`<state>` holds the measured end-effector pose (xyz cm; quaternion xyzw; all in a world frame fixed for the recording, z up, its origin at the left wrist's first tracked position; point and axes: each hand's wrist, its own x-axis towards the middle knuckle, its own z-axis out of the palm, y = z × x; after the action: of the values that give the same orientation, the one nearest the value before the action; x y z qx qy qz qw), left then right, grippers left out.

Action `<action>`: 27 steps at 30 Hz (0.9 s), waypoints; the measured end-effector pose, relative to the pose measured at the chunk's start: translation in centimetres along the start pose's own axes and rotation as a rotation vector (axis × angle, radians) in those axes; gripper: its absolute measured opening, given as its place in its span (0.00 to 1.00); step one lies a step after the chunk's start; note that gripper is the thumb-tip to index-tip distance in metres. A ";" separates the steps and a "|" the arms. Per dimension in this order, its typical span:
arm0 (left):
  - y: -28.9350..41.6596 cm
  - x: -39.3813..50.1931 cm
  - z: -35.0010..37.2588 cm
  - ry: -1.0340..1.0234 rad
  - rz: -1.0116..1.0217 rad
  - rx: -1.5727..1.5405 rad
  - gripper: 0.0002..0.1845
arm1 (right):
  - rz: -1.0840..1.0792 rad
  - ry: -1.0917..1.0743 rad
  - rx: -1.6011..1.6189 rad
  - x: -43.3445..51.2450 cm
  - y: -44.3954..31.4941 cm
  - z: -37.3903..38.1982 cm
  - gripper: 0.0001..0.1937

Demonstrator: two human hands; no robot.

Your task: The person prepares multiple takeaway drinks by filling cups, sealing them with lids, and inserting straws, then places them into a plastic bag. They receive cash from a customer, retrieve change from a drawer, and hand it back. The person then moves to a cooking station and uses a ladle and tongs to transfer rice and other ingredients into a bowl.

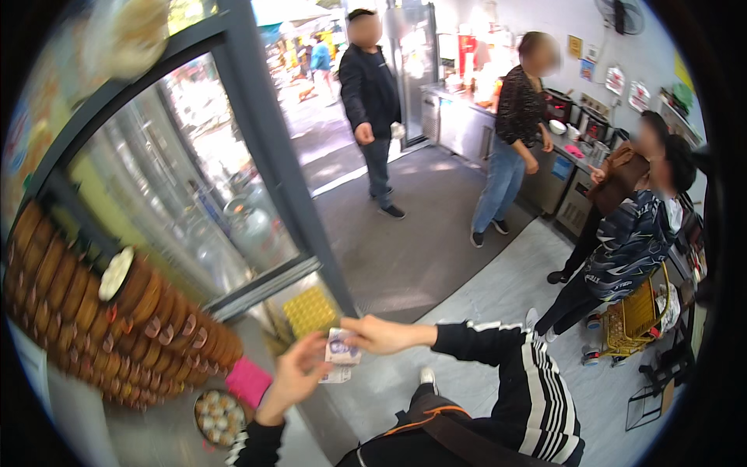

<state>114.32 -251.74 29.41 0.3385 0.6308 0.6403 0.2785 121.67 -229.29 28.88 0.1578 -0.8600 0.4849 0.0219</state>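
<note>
My right hand [382,335] holds a purple-printed banknote [343,349] between thumb and fingers, in front of my body. Below it a second, paler piece of paper money [336,375] hangs partly covered. Close to the left edge of the notes is my left hand [292,370], blurred, with its fingers curved and the thumb spread. I cannot tell whether it grips either note. Just beyond my hands sits a yellow egg tray [309,310]. A pink cloth or pad [250,380] lies near my left wrist.
Stacked bamboo steamers [157,327] rise at left, beside a round steamer of dumpling-like food [219,417]. A glass door [204,157] stands ahead. A person in black [369,99] faces me; another [508,134] stands by the counter. Two people [627,233] and a yellow wheeled basket cart [630,315] are right.
</note>
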 end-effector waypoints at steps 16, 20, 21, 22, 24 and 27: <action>-18.6 67.0 14.7 0.250 0.305 0.084 0.33 | 0.794 0.843 0.509 -16.5 40.2 -21.5 0.05; -19.2 80.5 17.2 0.399 0.505 0.188 0.38 | 0.989 1.122 0.827 -21.2 47.6 -22.9 0.05; -19.3 83.1 17.6 0.429 0.505 0.260 0.39 | 1.032 1.179 0.870 -21.6 48.8 -23.7 0.05; -19.1 86.4 18.1 0.453 0.517 0.331 0.39 | 1.063 1.244 0.912 -21.5 49.9 -25.3 0.05; -21.5 91.4 17.4 0.522 0.546 0.514 0.41 | 1.101 1.345 0.968 -20.3 52.2 -28.2 0.05; -22.7 96.5 18.6 0.534 0.467 0.450 0.44 | 1.099 1.422 0.928 -17.8 54.8 -34.7 0.06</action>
<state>67.88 -163.47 14.23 0.3469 0.7111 0.5979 -0.1285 118.51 -169.37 -1.54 -0.5925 -0.3275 0.6960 0.2394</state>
